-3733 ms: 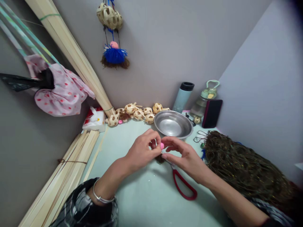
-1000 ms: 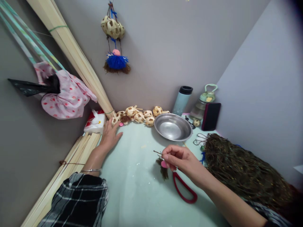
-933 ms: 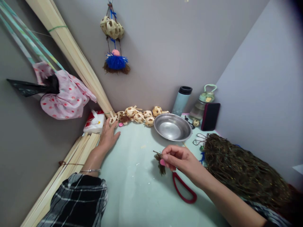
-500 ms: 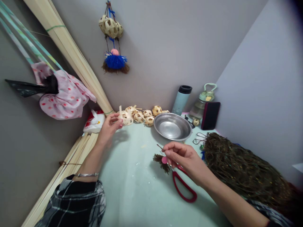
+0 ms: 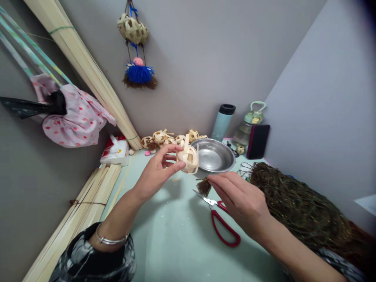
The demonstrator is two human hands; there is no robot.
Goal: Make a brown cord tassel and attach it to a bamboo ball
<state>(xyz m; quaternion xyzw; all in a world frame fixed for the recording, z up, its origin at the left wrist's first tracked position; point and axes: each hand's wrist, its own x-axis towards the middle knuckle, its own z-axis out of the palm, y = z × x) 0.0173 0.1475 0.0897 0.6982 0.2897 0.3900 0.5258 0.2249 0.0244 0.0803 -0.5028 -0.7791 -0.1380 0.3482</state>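
Observation:
In the head view my left hand [image 5: 157, 166] grips a pale woven ball [image 5: 188, 159] of thin flat strips between thumb and fingers, with loose strip ends sticking up. My right hand [image 5: 241, 199] is pinched on a small dark brown yarn tassel [image 5: 204, 187], just below and to the right of the ball. Ball and tassel look apart. Below the right hand lies a pair of scissors [image 5: 225, 229] with red handles, blades pointing left; its upper handle is partly covered by the hand.
Behind my hands are a metal bowl [image 5: 213, 156], several woven balls [image 5: 160, 136], a blue tumbler [image 5: 223, 123], a water bottle [image 5: 245, 127] and a phone [image 5: 259, 141]. Dark yarn [image 5: 299, 211] is heaped at right. Strip bundles [image 5: 91, 199] and a tissue pack [image 5: 116, 150] sit at left.
My left hand has brought the woven ball from the row at the back rightward and nearer. My right hand has turned palm-down; the tassel rose slightly, and its pink ball and the thin hooked tool no longer show.

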